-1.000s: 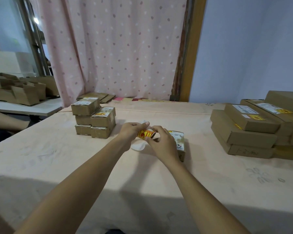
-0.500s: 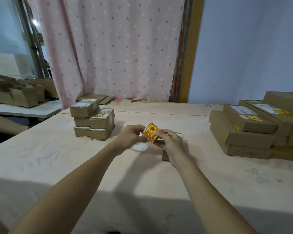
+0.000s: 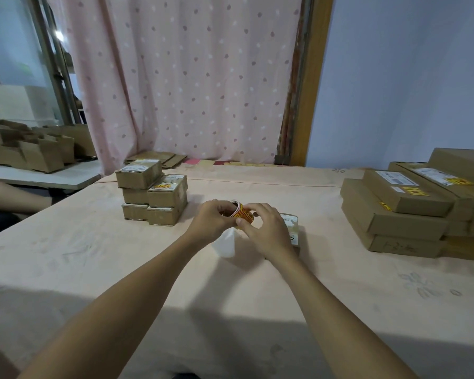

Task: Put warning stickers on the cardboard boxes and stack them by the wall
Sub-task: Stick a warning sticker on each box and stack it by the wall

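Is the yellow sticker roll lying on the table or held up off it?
Held up: the left hand and right hand hold the sticker roll above the table, white strip trailing below.

Yellow sticker roll (image 3: 244, 215), red print — white backing strip (image 3: 227, 243). Brown boxes (image 3: 405, 224), white labels (image 3: 394, 177), yellow stickers (image 3: 412, 191). Pink curtain (image 3: 189, 77), mauve and white dots. Pale peach table (image 3: 121, 255) — pale blue wall (image 3: 408, 77).
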